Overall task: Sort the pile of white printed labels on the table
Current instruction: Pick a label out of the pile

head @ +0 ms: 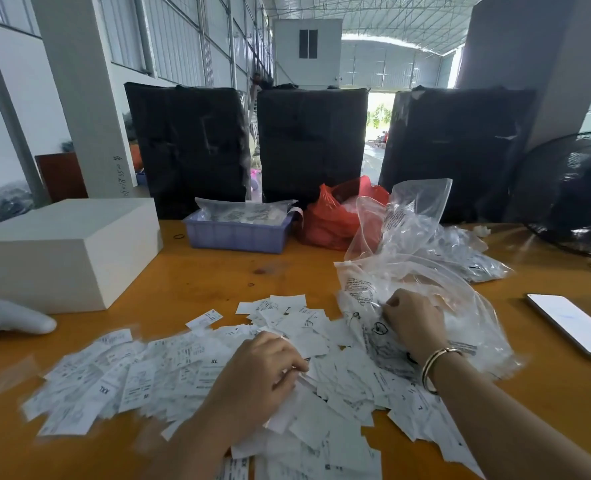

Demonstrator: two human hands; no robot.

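Note:
A wide pile of white printed labels [141,379] covers the near part of the orange table [217,278]; sizes such as XL and XXL show on some. My left hand [259,372] lies on the pile's middle with fingers curled, pinching a few labels. My right hand [413,323], with a gold bangle on the wrist, grips the edge of a clear printed plastic bag [436,306] lying at the pile's right side.
A white box [62,251] and a white controller [10,322] sit at the left. A purple bin [235,235], a red bag [335,220] and more clear bags [467,251] stand behind. A phone [574,323] lies right; a black fan [578,195] stands behind it.

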